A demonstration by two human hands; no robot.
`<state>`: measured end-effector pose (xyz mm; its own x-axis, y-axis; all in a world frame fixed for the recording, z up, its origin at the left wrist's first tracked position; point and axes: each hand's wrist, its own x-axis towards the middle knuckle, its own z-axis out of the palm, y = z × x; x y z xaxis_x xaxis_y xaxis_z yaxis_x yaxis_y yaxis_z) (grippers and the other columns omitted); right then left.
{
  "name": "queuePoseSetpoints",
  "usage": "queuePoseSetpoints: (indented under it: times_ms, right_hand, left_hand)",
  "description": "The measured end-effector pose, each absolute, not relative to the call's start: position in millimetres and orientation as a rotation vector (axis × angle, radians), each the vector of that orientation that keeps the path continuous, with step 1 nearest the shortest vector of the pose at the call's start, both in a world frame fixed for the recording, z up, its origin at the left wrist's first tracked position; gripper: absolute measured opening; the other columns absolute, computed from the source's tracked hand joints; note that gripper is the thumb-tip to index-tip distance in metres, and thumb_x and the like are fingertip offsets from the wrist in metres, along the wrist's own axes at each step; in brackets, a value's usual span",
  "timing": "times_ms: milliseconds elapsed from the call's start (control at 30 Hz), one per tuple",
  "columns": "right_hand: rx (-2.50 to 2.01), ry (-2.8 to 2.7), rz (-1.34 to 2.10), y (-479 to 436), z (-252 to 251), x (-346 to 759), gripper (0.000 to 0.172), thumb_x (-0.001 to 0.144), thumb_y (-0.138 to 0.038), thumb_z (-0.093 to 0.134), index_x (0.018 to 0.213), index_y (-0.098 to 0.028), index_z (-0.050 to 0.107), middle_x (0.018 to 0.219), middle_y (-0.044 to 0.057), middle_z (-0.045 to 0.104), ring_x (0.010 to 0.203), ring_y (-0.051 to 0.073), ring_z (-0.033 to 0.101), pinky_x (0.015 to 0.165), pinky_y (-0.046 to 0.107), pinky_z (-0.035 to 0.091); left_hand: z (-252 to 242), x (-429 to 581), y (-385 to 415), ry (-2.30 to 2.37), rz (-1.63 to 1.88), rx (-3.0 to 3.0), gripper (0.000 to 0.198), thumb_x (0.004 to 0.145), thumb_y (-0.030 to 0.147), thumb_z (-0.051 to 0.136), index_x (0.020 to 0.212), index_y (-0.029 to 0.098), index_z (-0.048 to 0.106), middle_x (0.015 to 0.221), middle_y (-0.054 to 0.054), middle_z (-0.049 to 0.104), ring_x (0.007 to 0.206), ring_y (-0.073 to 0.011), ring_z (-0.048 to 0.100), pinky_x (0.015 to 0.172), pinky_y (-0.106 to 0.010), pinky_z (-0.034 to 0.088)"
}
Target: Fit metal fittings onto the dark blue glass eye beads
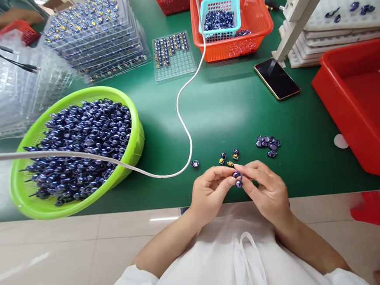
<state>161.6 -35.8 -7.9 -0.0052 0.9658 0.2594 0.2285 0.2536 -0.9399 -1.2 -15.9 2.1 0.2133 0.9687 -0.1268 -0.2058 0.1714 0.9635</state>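
At the table's front edge, my left hand (211, 191) and my right hand (268, 189) meet, both closed in a pinch. Between their fingertips is a glossy dark purple-blue earphone housing (239, 183) with a thin curved hook; part of it is hidden by the fingers. Just beyond the fingers lie a few small parts with yellow pieces (222, 158). A single dark shell (194, 163) rests to their left. Several loose purple shells (268, 145) form a small cluster beyond my right hand.
A green basket (139, 142) full of dark hooked housings stands left, crossed by a white cable (183, 121). Behind are stacked clear trays (136, 45), a partly filled tray (184, 66) and an orange basket (260, 27). A phone (277, 78) and red bin (349, 117) are right. Another person's arm (6, 21) shows top left.
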Motion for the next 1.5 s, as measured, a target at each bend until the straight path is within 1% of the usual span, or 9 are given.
queuePoseSetpoints:
  times_ms: [233,400,633,800,900,1033,1233,1367,1500]
  right_hand:
    - [-1.214,-1.731,0.489,-31,-3,175,0.036,0.087,-0.004,0.067,0.116,-0.024,0.069,0.106,0.005,0.071,0.093,0.016,0.07,0.079,0.029,0.058]
    - [-1.163,-1.887,0.326,-30,-7,177,0.038,0.084,-0.001,0.066,0.117,-0.02,0.063,0.099,0.006,0.074,0.088,0.018,0.07,0.08,0.032,0.059]
    - [-1.165,-1.83,0.424,-33,-8,177,0.035,0.089,-0.009,0.066,0.122,-0.02,0.06,0.102,0.009,0.07,0.089,0.019,0.068,0.077,0.033,0.058]
    - [-1.094,-1.986,0.422,-30,-9,181,0.026,0.094,-0.01,0.059,0.119,-0.017,0.058,0.094,0.008,0.071,0.083,0.018,0.067,0.072,0.031,0.057]
    - [-1.108,-2.055,0.35,-29,-12,183,0.02,0.095,-0.011,0.057,0.115,-0.015,0.057,0.089,0.008,0.071,0.078,0.019,0.067,0.069,0.031,0.056]
    - [-1.079,-2.124,0.288,-30,-14,183,0.019,0.096,-0.012,0.054,0.114,-0.016,0.056,0.085,0.007,0.071,0.074,0.019,0.068,0.064,0.031,0.055]
    - [-0.997,-2.152,0.21,-31,-14,181,0.019,0.094,-0.012,0.052,0.111,-0.018,0.057,0.076,0.005,0.069,0.065,0.018,0.065,0.059,0.03,0.053]
    - [-0.983,-2.133,0.21,-31,-16,180,0.018,0.094,-0.015,0.051,0.11,-0.019,0.059,0.073,0.004,0.068,0.062,0.017,0.062,0.057,0.03,0.051]
    - [-0.97,-2.116,0.22,-32,-17,180,0.016,0.094,-0.015,0.051,0.106,-0.019,0.061,0.073,0.004,0.067,0.063,0.017,0.063,0.057,0.03,0.052]
  left_hand:
    - [8,-7,-13,1.04,0.987,1.259,0.02,0.086,0.028,0.075,0.101,0.016,0.069,0.098,-0.008,0.075,0.087,-0.0169,0.071,0.084,-0.029,0.058]
    - [9,-6,-13,1.071,0.941,1.343,0.019,0.083,0.026,0.077,0.097,0.016,0.072,0.092,-0.007,0.073,0.085,-0.0172,0.068,0.082,-0.03,0.057]
    - [5,-5,-5,0.896,0.747,0.732,0.023,0.08,0.034,0.08,0.082,0.013,0.07,0.068,-0.001,0.069,0.06,-0.0115,0.066,0.065,-0.025,0.055]
    - [0,-8,-3,0.861,0.656,0.621,0.027,0.078,0.035,0.081,0.083,0.011,0.069,0.065,-0.001,0.067,0.058,-0.0108,0.063,0.062,-0.026,0.055]
    - [2,-7,-5,0.885,0.682,0.679,0.034,0.076,0.031,0.084,0.1,0.014,0.067,0.08,-0.003,0.068,0.068,-0.0126,0.064,0.067,-0.028,0.058]
    - [5,-3,-10,0.913,0.702,0.851,0.061,0.068,0.024,0.089,0.122,0.021,0.063,0.107,-0.006,0.066,0.09,-0.0165,0.065,0.079,-0.031,0.058]
    - [4,0,-15,0.902,0.651,1.062,0.035,0.082,0.03,0.077,0.113,0.016,0.071,0.096,-0.009,0.072,0.088,-0.0201,0.066,0.082,-0.033,0.056]
    - [3,0,-15,0.893,0.66,1.104,0.032,0.082,0.035,0.076,0.108,0.017,0.075,0.089,-0.007,0.073,0.081,-0.0191,0.066,0.075,-0.03,0.055]
    - [0,-1,-16,0.878,0.662,1.005,0.034,0.079,0.035,0.08,0.108,0.017,0.075,0.091,-0.007,0.074,0.082,-0.0184,0.067,0.079,-0.03,0.055]
